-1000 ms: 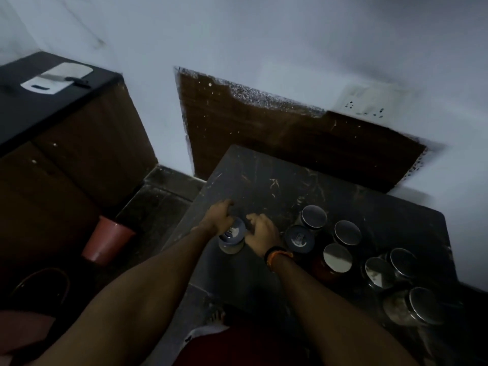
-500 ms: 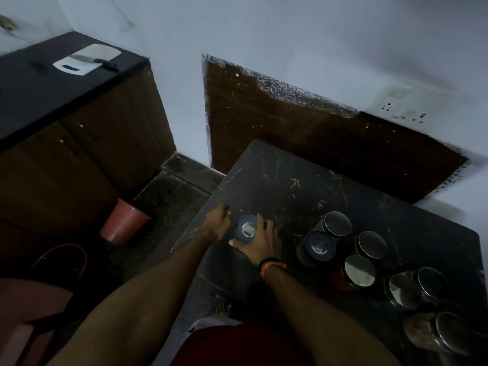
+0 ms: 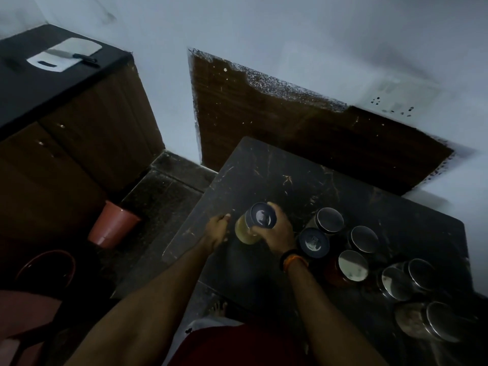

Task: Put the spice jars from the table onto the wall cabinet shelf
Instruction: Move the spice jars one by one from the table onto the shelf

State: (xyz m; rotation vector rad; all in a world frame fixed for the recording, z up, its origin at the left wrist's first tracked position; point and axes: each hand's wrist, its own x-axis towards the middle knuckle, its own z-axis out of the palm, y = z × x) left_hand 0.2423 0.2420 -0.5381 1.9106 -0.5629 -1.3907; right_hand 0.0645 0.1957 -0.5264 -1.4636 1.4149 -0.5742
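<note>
My right hand [image 3: 274, 231] grips 1 spice jar [image 3: 252, 224] by its lid, just above the table [image 3: 277, 170]; my left hand [image 3: 217, 229] hangs loosely curled beside it, holding nothing. At least 7 other jars [image 3: 352, 265] remain on the table, and no wall cabinet shelf is visible.

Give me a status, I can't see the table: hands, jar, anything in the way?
Right hand grips the dark-lidded jar, tilted. Left hand beside it, holding nothing. Other jars clustered on the table, right of it. Cabinet shelf not in view.

dim light | pale wall [image 3: 264, 27] | wood panel [image 3: 264, 122] | dark counter [image 3: 52, 85] | dark floor [image 3: 163, 196]
</note>
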